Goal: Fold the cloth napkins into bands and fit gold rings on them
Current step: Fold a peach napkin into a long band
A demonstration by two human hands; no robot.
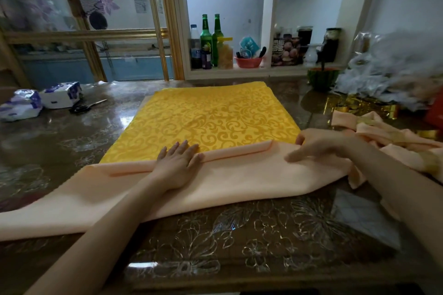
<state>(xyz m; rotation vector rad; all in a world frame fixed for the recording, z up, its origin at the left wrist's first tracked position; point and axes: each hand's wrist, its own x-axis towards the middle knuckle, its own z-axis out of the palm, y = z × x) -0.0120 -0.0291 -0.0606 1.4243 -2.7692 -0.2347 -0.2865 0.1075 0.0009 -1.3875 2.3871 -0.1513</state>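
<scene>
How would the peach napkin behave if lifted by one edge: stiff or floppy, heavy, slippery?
Probably floppy: the peach napkin lies in soft curves and its fold rolls rather than creases. Likely light: the left hand, lying flat, seems enough to hold the fold down. It may slide on the glossy table and yellow cloth.

I have one view only: a wide-angle camera worn on the person's head. It looks forward and down across the table (239, 235), whose near edge runs along the bottom of the frame. The forearms (107, 223) reach in from the lower left and the right edge, so the lens sits close above the work. The napkin (215, 182) lies across the centre, and the shelf (239, 72) faces me at upper middle.
</scene>
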